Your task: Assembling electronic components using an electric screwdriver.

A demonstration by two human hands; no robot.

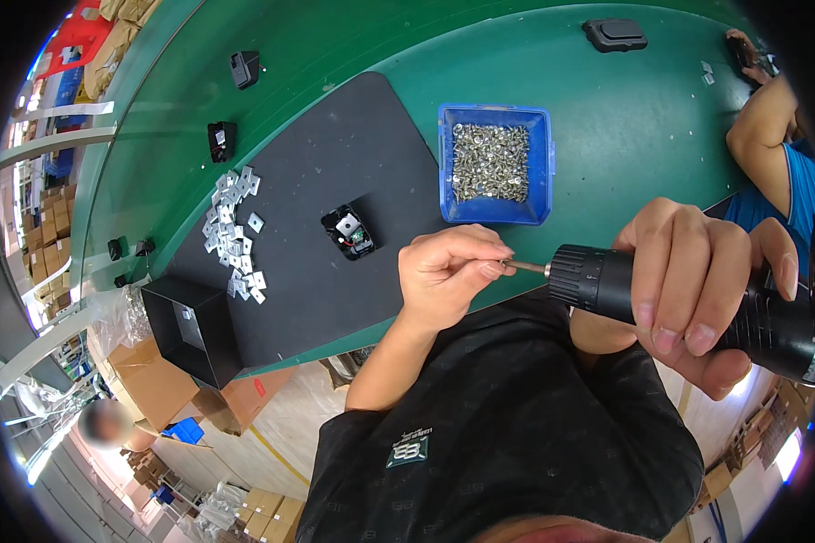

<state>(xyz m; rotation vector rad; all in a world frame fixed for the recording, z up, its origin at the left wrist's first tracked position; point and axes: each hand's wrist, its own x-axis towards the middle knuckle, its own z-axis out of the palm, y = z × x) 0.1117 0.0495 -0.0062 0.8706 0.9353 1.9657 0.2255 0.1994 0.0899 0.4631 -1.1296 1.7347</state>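
Observation:
My right hand (697,281) is wrapped round a black electric screwdriver (593,276), its bit pointing left. At the tip of that bit, the thumb and fingers of my left hand (451,271) pinch a small screw (509,257). Just beyond my hands stands a blue bin (495,217) full of loose silver screws (491,163). Left of it, on a dark mat, lies an open black housing (348,233) with a green circuit board and a metal plate inside. Square metal plates (235,237) with holes are heaped at the mat's left side.
A black open box (193,330) stands at the table's left corner. Black housings (244,69) (221,142) sit along the far green surface, and a black case (615,35) lies at the back right. Another person in blue (779,163) sits at the right.

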